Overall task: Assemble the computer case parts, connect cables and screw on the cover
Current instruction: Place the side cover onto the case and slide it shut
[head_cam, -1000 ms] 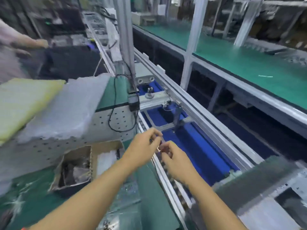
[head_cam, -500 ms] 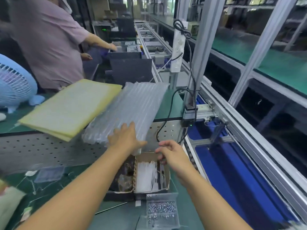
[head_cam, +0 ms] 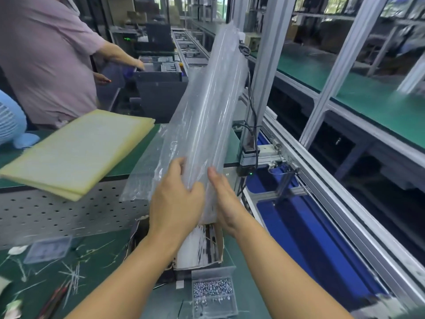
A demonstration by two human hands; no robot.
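Note:
A long sheet of clear air-cushion wrap (head_cam: pixel 207 111) stands tilted up from the shelf, its top end near the white post. My left hand (head_cam: pixel 177 199) grips its lower end, thumb and fingers curled round the edge. My right hand (head_cam: pixel 224 199) lies against the right side of the same end with straight fingers. More clear wrap (head_cam: pixel 147 171) lies on the green shelf (head_cam: pixel 115 172) beneath. A dark computer case (head_cam: pixel 161 88) sits farther up the line.
A yellow foam pad (head_cam: pixel 76 150) overhangs the shelf at left. A cardboard box (head_cam: pixel 200 249) of white cable ties and a clear tray of screws (head_cam: pixel 212 293) lie below my hands. The blue conveyor (head_cam: pixel 299 238) runs on the right. A person (head_cam: pixel 46 56) stands at back left.
My view swung left from the conveyor to the shelf. My left hand took hold of the clear wrap and lifted it up on end; my right hand came against it.

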